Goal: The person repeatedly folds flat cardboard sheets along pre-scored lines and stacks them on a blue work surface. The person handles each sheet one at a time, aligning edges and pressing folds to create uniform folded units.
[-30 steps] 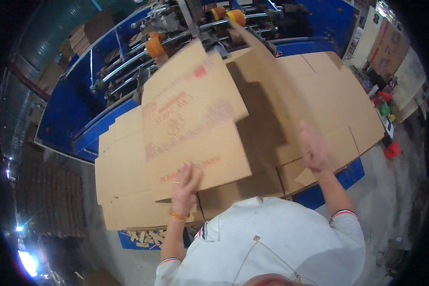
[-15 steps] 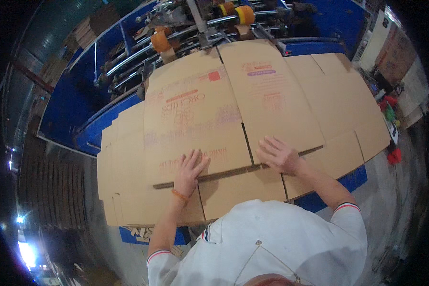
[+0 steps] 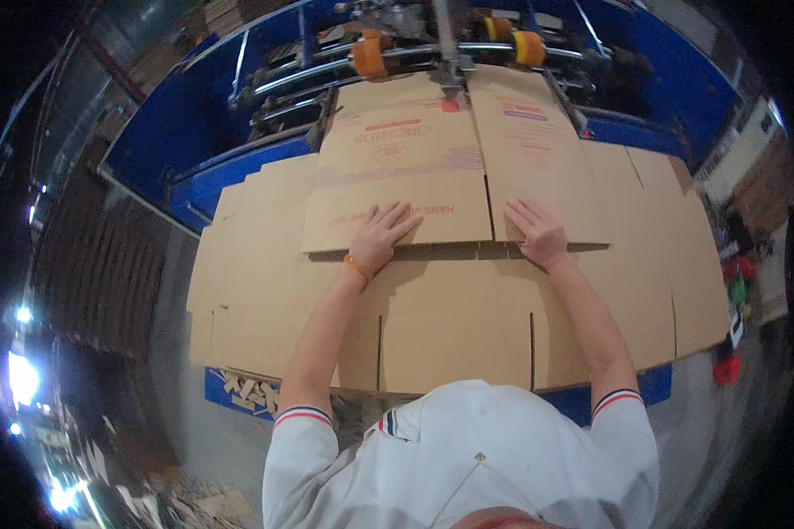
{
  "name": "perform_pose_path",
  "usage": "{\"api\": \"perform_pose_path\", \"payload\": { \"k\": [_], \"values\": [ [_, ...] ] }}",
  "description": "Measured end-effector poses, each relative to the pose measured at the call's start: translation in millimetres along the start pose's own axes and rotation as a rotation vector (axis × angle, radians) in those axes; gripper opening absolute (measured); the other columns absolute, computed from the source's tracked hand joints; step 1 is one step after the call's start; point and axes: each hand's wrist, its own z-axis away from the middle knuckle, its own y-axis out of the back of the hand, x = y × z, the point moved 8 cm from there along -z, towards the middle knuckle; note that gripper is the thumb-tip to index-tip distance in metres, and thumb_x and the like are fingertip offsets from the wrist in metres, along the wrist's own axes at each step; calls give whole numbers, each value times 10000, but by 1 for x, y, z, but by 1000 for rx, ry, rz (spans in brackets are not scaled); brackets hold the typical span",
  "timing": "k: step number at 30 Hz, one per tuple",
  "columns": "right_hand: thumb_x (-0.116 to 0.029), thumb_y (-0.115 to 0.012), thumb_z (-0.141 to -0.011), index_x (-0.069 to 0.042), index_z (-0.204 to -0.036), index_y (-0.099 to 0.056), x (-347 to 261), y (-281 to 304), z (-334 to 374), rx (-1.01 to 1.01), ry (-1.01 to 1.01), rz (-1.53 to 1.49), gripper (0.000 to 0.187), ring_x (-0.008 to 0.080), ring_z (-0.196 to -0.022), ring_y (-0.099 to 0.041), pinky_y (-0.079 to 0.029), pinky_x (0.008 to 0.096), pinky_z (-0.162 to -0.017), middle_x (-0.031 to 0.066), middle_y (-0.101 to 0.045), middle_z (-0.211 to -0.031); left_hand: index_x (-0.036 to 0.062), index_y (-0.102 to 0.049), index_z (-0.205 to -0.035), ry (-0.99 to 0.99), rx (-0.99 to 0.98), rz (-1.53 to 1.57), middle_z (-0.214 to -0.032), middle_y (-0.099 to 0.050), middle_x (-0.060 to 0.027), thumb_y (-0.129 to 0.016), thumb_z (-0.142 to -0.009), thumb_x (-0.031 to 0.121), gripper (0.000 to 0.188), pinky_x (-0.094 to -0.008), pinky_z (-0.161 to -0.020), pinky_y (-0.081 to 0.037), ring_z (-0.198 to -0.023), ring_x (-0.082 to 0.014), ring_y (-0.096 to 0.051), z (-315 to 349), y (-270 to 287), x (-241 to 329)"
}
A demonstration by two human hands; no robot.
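We hold both arms point(image 3: 325, 335) forward, forearms point(image 3: 588, 317) slanting inward; our left hand point(image 3: 383, 236) lies palm down, its fingers point(image 3: 397, 214) spread and angled right; our right hand point(image 3: 540, 238) lies level with it, well apart, palm down, fingers closer together and angled left.

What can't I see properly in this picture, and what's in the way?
All in the head view:
Palms of the left hand and right hand: turned down onto the printed cardboard.
Part of the flat sheets below: covered by that printed cardboard.
Top of the blue machine: cut off by the upper edge.
Lower red thing at the right: too small and blurry to name.
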Motion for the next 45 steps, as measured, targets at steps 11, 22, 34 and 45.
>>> {"api": "perform_pose_path", "payload": {
  "k": [11,22,34,45],
  "values": [
    [-263,-609,-871,-98,-1367,-479,91,-31,-57,142,-514,354,539,334,-1404,-292,-252,566,-1113,119,-348,-1512,156,-453,-1393,476,72,-39,-1413,-456,-138,-665,-805,212,627,-527,-1075,-313,-1331,-307,-410,-19,3,-95],
    [-171,-624,-854,-51,-1258,-571,87,-50,-65,80,-352,270,425,387,-1313,-391,-342,467,-1096,181,-459,-1405,40,-617,-1221,1593,-60,-275,-1268,-587,-219,-487,-925,326,431,-458,-1058,-361,-1167,-381,-565,388,87,-295],
    [-118,-587,-856,-13,-1144,-589,72,-43,-31,39,-386,100,307,423,-1274,-413,-355,495,-1071,224,-481,-1356,77,-696,-997,1550,-116,-517,-1097,-676,-135,-661,-795,565,530,-453,-874,-454,-1046,-303,-634,272,234,-225],
    [-152,-592,-900,-10,-1194,-582,-13,43,75,-189,-532,-245,327,408,-1278,-420,-330,492,-1088,206,-483,-1368,20,-647,-1002,1137,-151,-462,-931,-686,-117,-710,-802,454,483,-385,-757,-499,-893,-230,-661,188,334,-196]
  ]
}}
